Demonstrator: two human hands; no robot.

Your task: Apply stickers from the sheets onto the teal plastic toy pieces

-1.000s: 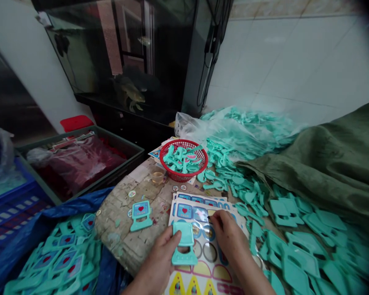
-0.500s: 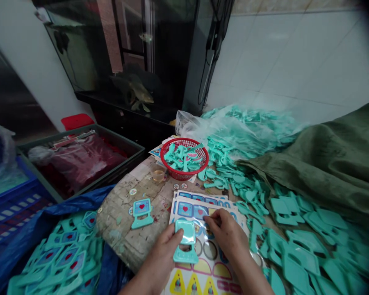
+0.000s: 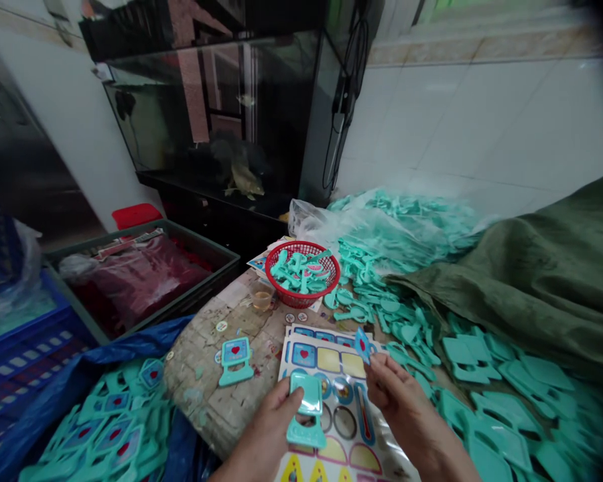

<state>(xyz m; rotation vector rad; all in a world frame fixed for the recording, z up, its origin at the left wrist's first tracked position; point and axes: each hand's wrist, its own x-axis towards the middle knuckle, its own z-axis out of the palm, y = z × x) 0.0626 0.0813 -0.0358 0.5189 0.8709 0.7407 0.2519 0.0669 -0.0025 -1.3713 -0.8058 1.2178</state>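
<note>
My left hand (image 3: pixel 269 428) grips a teal plastic monitor-shaped piece (image 3: pixel 306 408) by its left edge, just above a sticker sheet (image 3: pixel 331 395). Pinched between the thumb and fingers of my right hand (image 3: pixel 399 395) is a small blue sticker with a red heart (image 3: pixel 362 344), lifted off the sheet. The sheet lies on a worn round table (image 3: pixel 216 388) and shows blue heart squares, yellow blanks and round stickers. One finished teal piece with a heart sticker (image 3: pixel 234 358) lies on the table to the left.
A red basket (image 3: pixel 302 270) of teal parts stands at the table's far edge, a small cup (image 3: pixel 261 299) beside it. Heaps of teal pieces (image 3: pixel 482 395) spread to the right by a green cloth (image 3: pixel 543 281). Stickered pieces (image 3: pixel 105 428) lie lower left on blue plastic. A dark crate (image 3: pixel 145 274) and fish tank (image 3: pixel 221 120) stand behind.
My right hand has peeled a blue heart sticker off the sheet and raised it. The left hand with the teal piece has stayed about where it was. The camera tilted slightly.
</note>
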